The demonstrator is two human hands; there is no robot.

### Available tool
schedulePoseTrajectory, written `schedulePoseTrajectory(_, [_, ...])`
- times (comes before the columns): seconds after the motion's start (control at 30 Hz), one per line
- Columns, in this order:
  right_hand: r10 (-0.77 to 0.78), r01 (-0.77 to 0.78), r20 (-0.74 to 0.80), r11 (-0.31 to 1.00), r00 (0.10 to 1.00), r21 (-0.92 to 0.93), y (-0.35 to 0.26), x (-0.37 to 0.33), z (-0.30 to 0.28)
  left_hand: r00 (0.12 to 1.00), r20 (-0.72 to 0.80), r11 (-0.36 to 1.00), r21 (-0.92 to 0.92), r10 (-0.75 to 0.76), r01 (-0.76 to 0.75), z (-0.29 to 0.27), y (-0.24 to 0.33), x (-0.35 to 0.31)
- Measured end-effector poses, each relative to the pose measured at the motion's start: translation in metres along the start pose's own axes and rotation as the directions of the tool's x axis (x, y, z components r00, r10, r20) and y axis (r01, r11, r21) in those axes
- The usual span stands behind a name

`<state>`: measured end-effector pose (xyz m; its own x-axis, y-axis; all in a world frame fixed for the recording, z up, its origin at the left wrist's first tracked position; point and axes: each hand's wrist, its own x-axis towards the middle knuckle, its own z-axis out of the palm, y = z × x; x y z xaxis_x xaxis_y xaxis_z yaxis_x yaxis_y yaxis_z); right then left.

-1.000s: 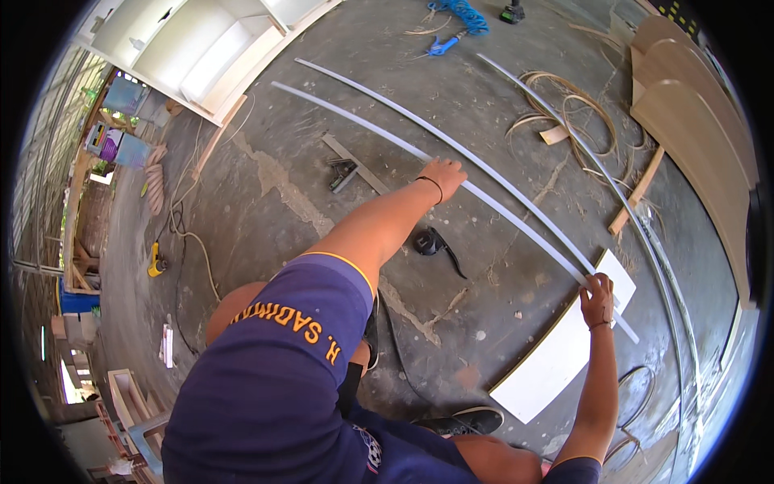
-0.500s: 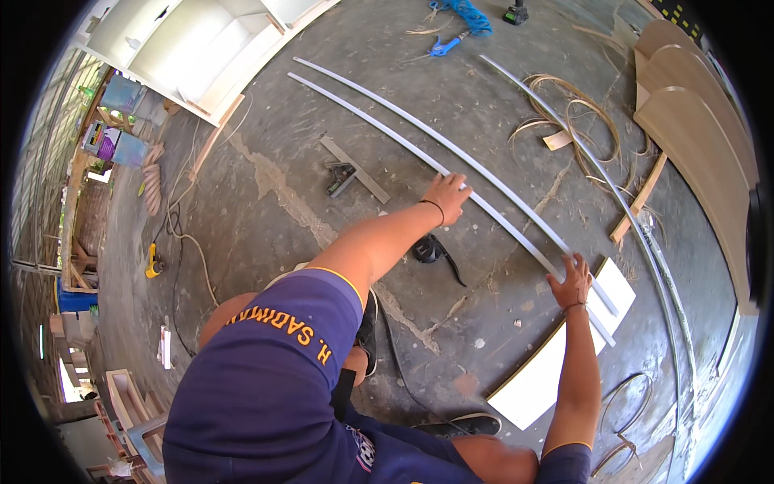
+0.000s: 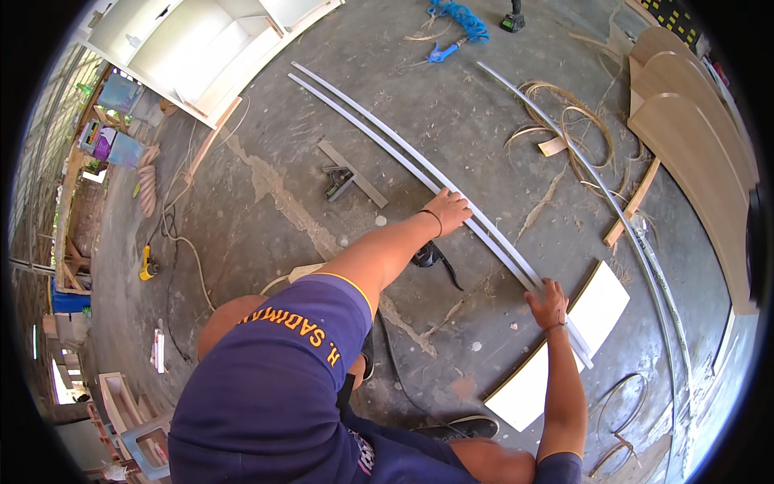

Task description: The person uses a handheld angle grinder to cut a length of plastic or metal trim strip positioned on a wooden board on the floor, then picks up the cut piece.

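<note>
Two long, thin silver metal strips lie close together on the floor, a near strip (image 3: 403,159) and a far strip (image 3: 403,139). My left hand (image 3: 449,211) is closed around both near their middle. Farther right, my right hand (image 3: 548,305) grips them near their right end, thumb on the near side. Beyond it, the strips' ends cross a white board (image 3: 522,390) lying on the floor. A combination square (image 3: 355,174) rests to the left of my left hand. Partly hidden behind my left forearm is a black round tool (image 3: 425,253), perhaps a tape measure.
Another long metal strip (image 3: 592,168) runs along the right, over coiled brown banding (image 3: 601,129). Curved brown panels (image 3: 685,153) stand at far right. A blue coiled air hose (image 3: 468,20) lies at the back; a white cabinet (image 3: 201,56) stands at back left. A cable (image 3: 393,363) crosses near my feet.
The far strip has come in toward the near one, so the gap between them has narrowed. My right hand has moved left and slightly nearer; my left hand has shifted slightly.
</note>
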<state>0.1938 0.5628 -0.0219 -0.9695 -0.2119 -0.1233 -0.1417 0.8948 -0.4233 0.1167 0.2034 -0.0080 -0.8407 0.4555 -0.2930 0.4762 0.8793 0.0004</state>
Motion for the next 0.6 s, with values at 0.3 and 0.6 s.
schedulePoseTrajectory(0.3, [0.05, -0.045, -0.086, 0.997, 0.995, 0.06, 0.038, -0.011, -0.016, 0.983, -0.144, 0.993, -0.068, -0.11, 0.101, 0.017, 0.0, -0.022])
schedulePoseTrajectory(0.6, [0.052, -0.054, -0.09, 0.998, 0.995, -0.016, 0.042, -0.01, -0.014, 0.977, -0.207, 0.998, 0.038, 0.055, -0.048, -0.001, 0.005, -0.002])
